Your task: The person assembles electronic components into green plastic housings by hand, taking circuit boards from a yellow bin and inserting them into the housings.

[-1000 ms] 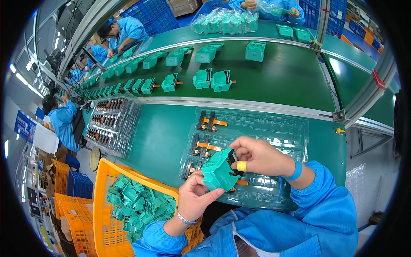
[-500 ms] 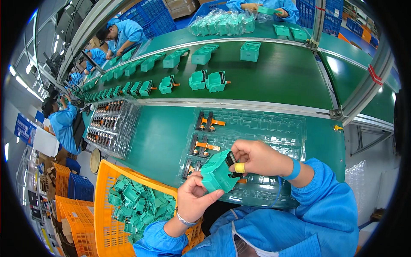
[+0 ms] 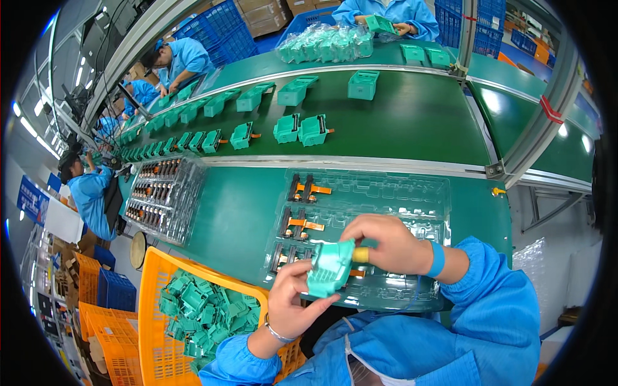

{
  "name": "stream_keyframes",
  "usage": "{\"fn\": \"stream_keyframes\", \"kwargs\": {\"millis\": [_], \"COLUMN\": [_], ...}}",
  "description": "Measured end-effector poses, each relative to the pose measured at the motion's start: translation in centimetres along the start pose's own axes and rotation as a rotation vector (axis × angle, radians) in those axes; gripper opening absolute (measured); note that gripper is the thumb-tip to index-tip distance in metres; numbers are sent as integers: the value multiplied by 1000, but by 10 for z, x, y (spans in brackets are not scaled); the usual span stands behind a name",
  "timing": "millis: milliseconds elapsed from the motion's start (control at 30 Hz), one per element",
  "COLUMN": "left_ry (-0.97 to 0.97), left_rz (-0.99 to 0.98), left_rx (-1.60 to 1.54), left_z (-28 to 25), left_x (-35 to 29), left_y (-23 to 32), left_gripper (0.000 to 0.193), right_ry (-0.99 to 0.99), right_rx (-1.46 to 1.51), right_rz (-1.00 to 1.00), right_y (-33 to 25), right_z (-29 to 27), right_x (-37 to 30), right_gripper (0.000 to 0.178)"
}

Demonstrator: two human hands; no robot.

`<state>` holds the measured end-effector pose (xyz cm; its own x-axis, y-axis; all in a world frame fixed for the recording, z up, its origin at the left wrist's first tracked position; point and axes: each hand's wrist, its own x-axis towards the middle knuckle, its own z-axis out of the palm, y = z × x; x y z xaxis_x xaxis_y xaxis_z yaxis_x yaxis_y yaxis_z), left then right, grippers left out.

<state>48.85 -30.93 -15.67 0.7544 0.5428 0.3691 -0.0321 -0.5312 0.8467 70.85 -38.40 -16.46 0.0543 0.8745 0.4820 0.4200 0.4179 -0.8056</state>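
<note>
The held, boxy green plastic housing (image 3: 331,269) is blurred but catches a pale shine. Beneath it, the thin, clear moulded plastic tray (image 3: 386,186) is glossy, scattering small highlights. The flat green counter (image 3: 232,199) looks smooth and fairly matt, while the wide dark green conveyor belt (image 3: 412,122) has a soft sheen. The long silver rail (image 3: 360,162) looks like brushed metal. The perforated orange basket (image 3: 154,302) appears to be hard plastic; the blue long-sleeved jacket (image 3: 412,341) is creased woven cloth.
</note>
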Motion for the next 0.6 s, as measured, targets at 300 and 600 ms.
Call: {"fn": "stream_keyframes", "kwargs": {"millis": [300,600], "left_ry": [-93,424], "left_rz": [203,-146], "left_rx": [253,17], "left_z": [8,-61], "left_x": [15,-7], "left_y": [10,4], "left_gripper": [37,28], "right_ry": [59,440], "right_rx": [-517,-258], "right_rz": [-775,399], "right_y": [-2,107], "right_z": [-36,-116], "right_x": [6,74], "right_gripper": [19,18]}}
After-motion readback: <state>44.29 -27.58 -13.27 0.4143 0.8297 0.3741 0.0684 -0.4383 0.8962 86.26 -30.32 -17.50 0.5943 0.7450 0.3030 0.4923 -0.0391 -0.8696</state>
